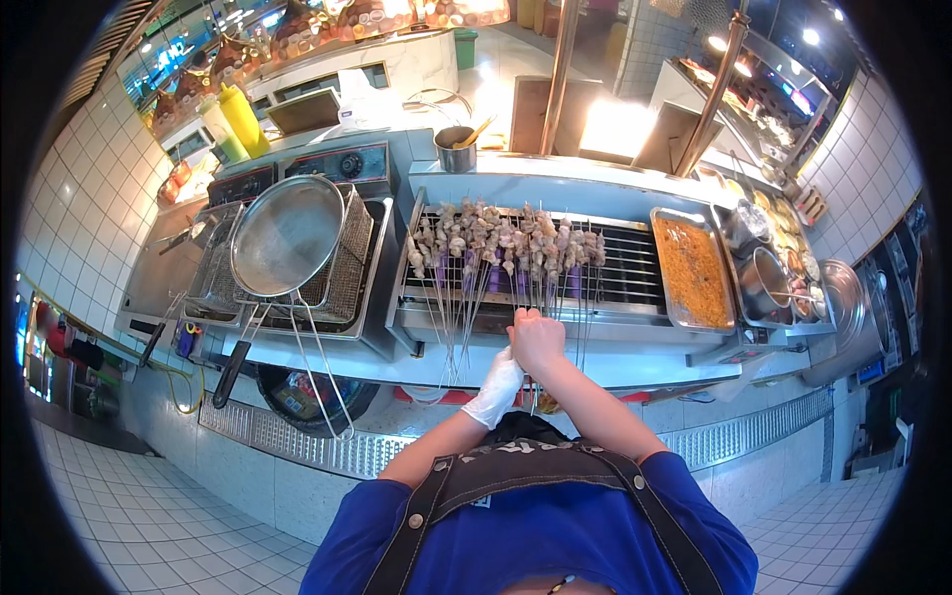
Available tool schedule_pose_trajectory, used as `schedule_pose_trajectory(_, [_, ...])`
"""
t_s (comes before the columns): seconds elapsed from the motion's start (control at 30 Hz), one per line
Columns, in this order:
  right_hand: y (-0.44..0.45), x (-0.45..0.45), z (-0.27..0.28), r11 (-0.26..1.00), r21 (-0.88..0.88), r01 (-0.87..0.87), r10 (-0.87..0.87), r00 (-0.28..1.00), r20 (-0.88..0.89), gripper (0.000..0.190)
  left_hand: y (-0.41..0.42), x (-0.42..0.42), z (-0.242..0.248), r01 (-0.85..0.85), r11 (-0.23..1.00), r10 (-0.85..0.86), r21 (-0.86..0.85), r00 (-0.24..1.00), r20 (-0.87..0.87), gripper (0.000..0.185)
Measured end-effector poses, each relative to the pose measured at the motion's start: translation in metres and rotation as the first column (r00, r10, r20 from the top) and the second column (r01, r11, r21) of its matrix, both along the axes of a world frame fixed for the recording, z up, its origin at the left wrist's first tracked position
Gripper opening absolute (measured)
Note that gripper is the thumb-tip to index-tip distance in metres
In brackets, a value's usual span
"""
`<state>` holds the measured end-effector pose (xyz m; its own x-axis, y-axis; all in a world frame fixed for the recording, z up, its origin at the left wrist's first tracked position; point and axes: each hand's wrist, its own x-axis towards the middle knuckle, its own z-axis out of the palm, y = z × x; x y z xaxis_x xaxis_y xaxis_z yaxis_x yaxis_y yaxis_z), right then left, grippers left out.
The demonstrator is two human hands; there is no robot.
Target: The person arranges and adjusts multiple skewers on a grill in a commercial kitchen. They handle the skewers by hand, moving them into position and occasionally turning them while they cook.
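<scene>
Many meat skewers [483, 238] lie side by side across a grill [632, 271], their meat over the grate. Long thin metal shafts [452, 335] stick out over the front edge towards me. My right hand [539, 341], bare, is closed in a fist around a bunch of the shafts, just in front of the grill. Pressed against it from below left is my left hand [500, 387], in a white glove, apparently closed on the same bunch. Shaft ends show beneath the hands. The fingers hide how many skewers are held.
Right of the grill stands a metal tray [667, 316] of orange seasoning [693, 271], then steel pots [764, 275] and condiment containers. On the left, a round strainer [286, 238] rests over fryer baskets [349, 260], its handle reaching past the counter edge. Behind are a small pot [455, 155] and squeeze bottles [244, 123].
</scene>
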<state>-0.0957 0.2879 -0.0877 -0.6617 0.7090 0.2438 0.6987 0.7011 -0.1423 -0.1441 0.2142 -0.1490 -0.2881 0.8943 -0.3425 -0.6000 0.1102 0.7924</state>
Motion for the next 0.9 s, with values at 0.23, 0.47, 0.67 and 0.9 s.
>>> schedule_pose_trajectory(0.23, [0.008,-0.008,-0.003,0.998,-0.016,0.063,-0.062,0.996,0.065,0.007,0.002,0.000,0.003,0.071,0.997,-0.074,-0.026,0.987,-0.140,0.020])
schedule_pose_trajectory(0.47, [0.014,-0.002,-0.008,0.985,-0.139,0.105,-0.121,0.986,-0.112,0.015,-0.002,-0.004,0.000,0.130,0.974,-0.167,0.185,0.966,0.198,0.032])
schedule_pose_trajectory(0.67, [0.018,0.007,0.002,0.981,-0.169,0.091,-0.133,0.957,-0.259,0.015,-0.006,-0.009,0.020,0.094,0.982,-0.144,0.165,0.936,0.322,0.031])
schedule_pose_trajectory(0.9, [0.022,0.014,0.001,0.950,-0.312,0.008,-0.166,0.861,-0.481,0.013,0.014,-0.001,-0.003,0.096,0.990,-0.076,0.100,0.979,-0.188,0.022])
